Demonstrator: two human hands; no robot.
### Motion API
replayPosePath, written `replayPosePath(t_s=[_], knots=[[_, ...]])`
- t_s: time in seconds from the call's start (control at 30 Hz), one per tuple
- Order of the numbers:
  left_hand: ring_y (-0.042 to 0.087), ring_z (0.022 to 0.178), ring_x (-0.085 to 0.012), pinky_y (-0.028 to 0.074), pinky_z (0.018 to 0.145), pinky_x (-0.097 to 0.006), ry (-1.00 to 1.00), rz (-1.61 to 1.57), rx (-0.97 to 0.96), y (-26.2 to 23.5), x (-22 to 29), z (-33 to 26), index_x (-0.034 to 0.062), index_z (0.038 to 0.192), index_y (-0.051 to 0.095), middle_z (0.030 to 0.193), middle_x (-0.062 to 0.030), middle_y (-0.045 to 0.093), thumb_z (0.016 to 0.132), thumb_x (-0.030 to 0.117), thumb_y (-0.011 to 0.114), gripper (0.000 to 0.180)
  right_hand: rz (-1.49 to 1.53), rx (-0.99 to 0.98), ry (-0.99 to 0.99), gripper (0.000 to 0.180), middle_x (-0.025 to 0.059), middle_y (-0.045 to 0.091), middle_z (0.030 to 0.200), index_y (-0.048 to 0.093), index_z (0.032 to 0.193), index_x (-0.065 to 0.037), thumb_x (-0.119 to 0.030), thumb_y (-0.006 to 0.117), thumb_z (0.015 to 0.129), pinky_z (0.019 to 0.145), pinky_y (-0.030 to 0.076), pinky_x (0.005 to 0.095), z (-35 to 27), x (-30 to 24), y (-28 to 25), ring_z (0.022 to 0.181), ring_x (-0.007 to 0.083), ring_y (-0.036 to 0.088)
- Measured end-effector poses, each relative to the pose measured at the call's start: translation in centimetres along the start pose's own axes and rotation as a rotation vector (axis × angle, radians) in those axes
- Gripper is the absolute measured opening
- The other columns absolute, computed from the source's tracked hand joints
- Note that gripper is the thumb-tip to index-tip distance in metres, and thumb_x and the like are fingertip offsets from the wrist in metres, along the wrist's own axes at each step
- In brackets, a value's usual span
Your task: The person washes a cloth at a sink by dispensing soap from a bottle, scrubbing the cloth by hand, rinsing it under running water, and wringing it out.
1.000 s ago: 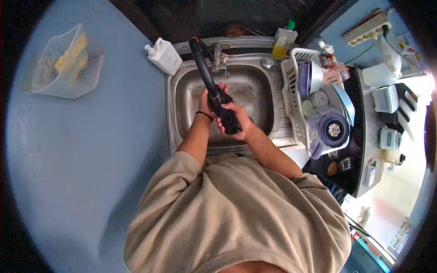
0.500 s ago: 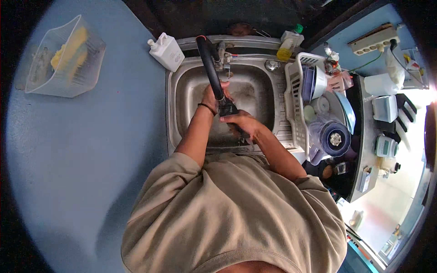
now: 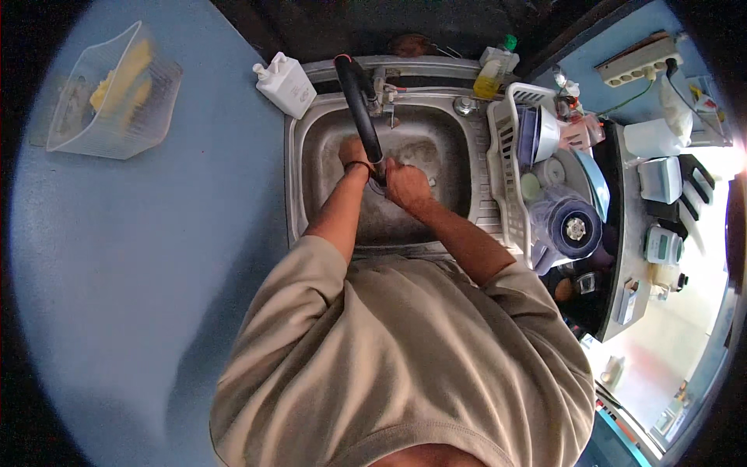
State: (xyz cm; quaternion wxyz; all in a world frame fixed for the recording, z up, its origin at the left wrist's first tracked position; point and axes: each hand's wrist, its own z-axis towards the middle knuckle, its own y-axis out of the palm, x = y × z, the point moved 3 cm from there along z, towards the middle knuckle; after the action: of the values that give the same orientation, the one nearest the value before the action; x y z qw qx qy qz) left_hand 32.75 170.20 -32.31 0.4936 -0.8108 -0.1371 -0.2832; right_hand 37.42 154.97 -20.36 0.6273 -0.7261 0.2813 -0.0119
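Observation:
Both my hands are inside a steel sink (image 3: pixel 323 204), under the curved black tap spout (image 3: pixel 358 101). My left hand (image 3: pixel 352 150), with a dark band at its wrist, lies left of the spout; its fingers are hidden. My right hand (image 3: pixel 407 185) is curled closed just right of the spout's lower end. Something dark shows beside its fingers, but whether this is the spout's tip or a held thing I cannot make out. A small pale bit (image 3: pixel 432 181) lies on the basin floor beside the right hand.
Left of the sink stands a white jug (image 3: pixel 285 87) on the blue counter (image 3: pixel 156 257), with a clear plastic bin (image 3: pixel 117 117) holding something yellow further left. On the right, a white dish rack (image 3: pixel 510 179) carries bowls and a blender jar (image 3: pixel 572 228). A yellow liquid bottle (image 3: pixel 492 76) stands behind.
The dark object between my hands has mostly gone from sight. My right hand has moved up and left and curled closed beside the spout. The left hand has shifted slightly left.

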Motion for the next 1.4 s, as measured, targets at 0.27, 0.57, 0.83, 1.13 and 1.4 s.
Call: replayPosePath(t_s=[0.27,0.57,0.83,1.13,1.4], knots=[[0.063,0.089,-0.0395,0.048,0.08,-0.048,-0.035,-0.218,0.245,-7.8,1.2,-5.7,-0.001,0.085,0.067,0.093,-0.0242,0.065,0.078,0.029,0.062,0.031,0.377,-0.083,0.158,0.041,0.026,0.064,0.09,0.056,0.111,0.003,-0.011,0.065,0.073,0.073,0.054,0.046,0.5,-1.6,4.0,0.085,0.0385,0.065],[0.063,0.082,-0.0354,0.05,0.074,-0.047,-0.329,-0.299,0.261,-8.5,-2.6,-6.4,-0.0012,0.09,0.064,0.086,-0.0194,0.065,0.078,0.036,0.068,0.04,0.118,-0.161,0.051,0.04,0.0205,0.064,0.088,0.058,0.115,-0.007,-0.017,0.063,0.077,0.076,0.053,0.0472,0.7,-3.1,3.4,0.089,0.0366,0.064],[0.059,0.085,-0.0195,0.047,0.079,-0.034,-0.105,-1.439,-0.632,-11.7,2.6,-10.1,0.0061,0.104,0.06,0.091,-0.0055,0.062,0.086,0.047,0.062,0.045,1.154,-0.81,0.215,0.04,0.0066,0.055,0.058,0.062,0.09,-0.003,-0.042,0.065,0.083,0.047,0.048,0.0315,-2.5,-1.1,-1.3,0.049,0.0192,0.056],[0.06,0.087,-0.0287,0.049,0.079,-0.046,-0.182,-1.789,-0.843,-6.5,4.2,-11.4,0.0064,0.098,0.056,0.084,-0.0103,0.06,0.09,0.042,0.054,0.037,2.05,-0.837,0.305,0.048,0.0152,0.064,0.088,0.056,0.107,-0.004,-0.049,0.05,0.092,0.063,0.055,0.0383,-5.9,1.7,1.6,0.075,0.0278,0.066],[0.052,0.073,-0.0234,0.045,0.069,-0.041,-0.001,-1.719,-1.058,-5.1,6.5,-11.4,0.0072,0.092,0.057,0.072,-0.0057,0.052,0.094,0.04,0.048,0.034,2.056,-0.887,0.269,0.062,0.0236,0.063,0.106,0.049,0.122,-0.001,-0.055,0.044,0.092,0.076,0.054,0.0455,-6.6,2.3,-2.4,0.089,0.035,0.066]])
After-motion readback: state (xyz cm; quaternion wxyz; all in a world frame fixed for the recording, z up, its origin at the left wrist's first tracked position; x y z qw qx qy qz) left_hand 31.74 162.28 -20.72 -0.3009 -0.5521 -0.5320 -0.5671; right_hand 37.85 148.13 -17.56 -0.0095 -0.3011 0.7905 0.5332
